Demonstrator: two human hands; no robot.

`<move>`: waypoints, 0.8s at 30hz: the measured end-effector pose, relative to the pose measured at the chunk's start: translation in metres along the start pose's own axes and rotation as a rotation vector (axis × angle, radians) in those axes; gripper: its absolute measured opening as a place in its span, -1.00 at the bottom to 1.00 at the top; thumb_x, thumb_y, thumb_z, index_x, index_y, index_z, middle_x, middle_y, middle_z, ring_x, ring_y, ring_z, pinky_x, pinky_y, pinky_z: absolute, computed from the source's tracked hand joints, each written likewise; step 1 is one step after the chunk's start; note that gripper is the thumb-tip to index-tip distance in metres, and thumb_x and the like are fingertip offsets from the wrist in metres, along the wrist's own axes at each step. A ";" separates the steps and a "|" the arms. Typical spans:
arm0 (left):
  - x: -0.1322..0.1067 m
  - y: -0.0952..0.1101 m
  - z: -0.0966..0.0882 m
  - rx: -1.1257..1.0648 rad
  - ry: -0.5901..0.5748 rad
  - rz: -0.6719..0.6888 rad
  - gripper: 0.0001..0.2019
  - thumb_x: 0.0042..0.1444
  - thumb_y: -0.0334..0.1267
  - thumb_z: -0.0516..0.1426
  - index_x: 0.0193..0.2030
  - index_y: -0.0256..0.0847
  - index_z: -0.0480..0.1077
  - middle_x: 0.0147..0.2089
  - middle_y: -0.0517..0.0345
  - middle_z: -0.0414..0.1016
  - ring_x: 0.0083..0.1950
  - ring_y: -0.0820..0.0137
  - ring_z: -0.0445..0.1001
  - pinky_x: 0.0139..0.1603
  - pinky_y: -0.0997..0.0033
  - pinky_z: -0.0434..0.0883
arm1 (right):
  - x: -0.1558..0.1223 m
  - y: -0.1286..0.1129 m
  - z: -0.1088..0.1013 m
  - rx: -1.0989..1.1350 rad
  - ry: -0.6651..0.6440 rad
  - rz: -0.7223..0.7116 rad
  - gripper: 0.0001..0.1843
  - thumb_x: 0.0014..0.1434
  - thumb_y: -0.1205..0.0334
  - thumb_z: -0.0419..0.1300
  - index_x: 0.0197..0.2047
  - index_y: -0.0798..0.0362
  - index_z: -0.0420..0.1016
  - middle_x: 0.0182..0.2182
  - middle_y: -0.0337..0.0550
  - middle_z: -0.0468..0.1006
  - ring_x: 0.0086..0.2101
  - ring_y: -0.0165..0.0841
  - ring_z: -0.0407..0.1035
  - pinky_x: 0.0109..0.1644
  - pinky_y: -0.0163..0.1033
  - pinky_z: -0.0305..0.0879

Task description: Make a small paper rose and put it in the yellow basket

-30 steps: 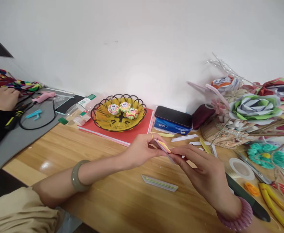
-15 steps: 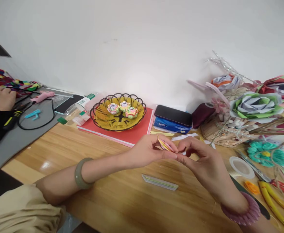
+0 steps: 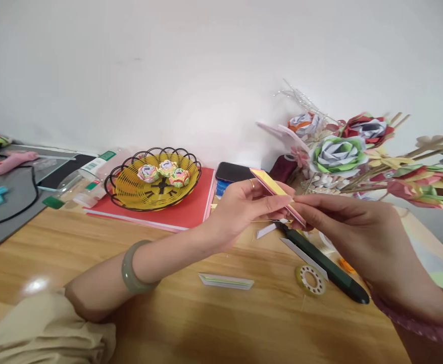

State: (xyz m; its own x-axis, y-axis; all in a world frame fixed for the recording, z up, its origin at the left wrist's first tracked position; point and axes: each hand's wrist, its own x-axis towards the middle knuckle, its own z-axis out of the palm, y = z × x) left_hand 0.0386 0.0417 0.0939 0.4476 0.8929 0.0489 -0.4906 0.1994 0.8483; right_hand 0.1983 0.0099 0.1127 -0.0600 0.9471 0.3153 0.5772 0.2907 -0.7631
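Both hands meet above the wooden table [image 3: 92, 253] and pinch a folded strip of yellow and pink paper [image 3: 272, 189], which slants up to the left. My left hand [image 3: 240, 207] holds its middle from below, with a ring on one finger and a green bangle on the wrist. My right hand [image 3: 342, 222] pinches the lower right end. Below the hands lie another folded paper strip [image 3: 227, 281], a roll of clear tape [image 3: 311, 279] and a dark green cutter [image 3: 327, 263].
A yellow wire basket [image 3: 130, 189] with three small paper roses stands on a red folder [image 3: 185, 212]. Behind the hands is a phone on a tissue pack [image 3: 231, 172]. Large paper flowers [image 3: 338, 154] fill the right. A grey mat [image 3: 1, 207] with a cable and a pink glue gun is at the left.
The view has swung to the right, so the other person's hand at the left is out of sight. My hands have lifted the paper strip higher and tilted it up.
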 end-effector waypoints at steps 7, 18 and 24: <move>0.003 -0.007 -0.006 0.020 0.034 0.023 -0.92 0.03 -0.37 0.15 -0.33 -0.29 0.46 -0.27 0.12 0.54 -0.30 0.51 0.46 -0.16 0.45 0.39 | 0.004 0.011 -0.026 -0.286 -0.064 -0.075 -0.69 0.11 -0.01 0.09 -0.39 -0.05 0.59 -0.53 -0.23 0.59 -0.51 -0.31 0.43 -0.51 -0.27 0.26; -0.002 -0.006 -0.043 0.058 0.291 -0.046 -0.90 0.05 -0.44 0.13 -0.28 -0.33 0.47 -0.23 0.06 0.56 -0.26 0.56 0.50 -0.22 0.68 0.44 | 0.006 0.057 -0.005 -1.139 -0.507 -0.180 -0.73 0.08 0.56 0.05 -0.34 0.11 0.53 -0.42 0.05 0.60 -0.31 -0.13 0.48 -0.29 -0.17 0.28; -0.009 0.007 -0.051 0.074 0.335 -0.032 -0.89 0.03 -0.44 0.15 -0.28 -0.36 0.47 -0.32 0.07 0.55 -0.38 0.59 0.47 -0.30 0.70 0.45 | 0.011 0.058 0.004 -1.056 -0.554 -0.228 -0.70 0.14 0.52 0.01 -0.25 0.06 0.52 -0.36 -0.03 0.59 -0.30 -0.24 0.49 -0.32 -0.26 0.29</move>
State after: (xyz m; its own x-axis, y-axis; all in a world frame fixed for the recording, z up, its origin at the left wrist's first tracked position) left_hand -0.0073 0.0560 0.0724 0.1858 0.9720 -0.1436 -0.4191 0.2106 0.8832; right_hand 0.2277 0.0382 0.0693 -0.4380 0.8936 -0.0981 0.8720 0.4488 0.1955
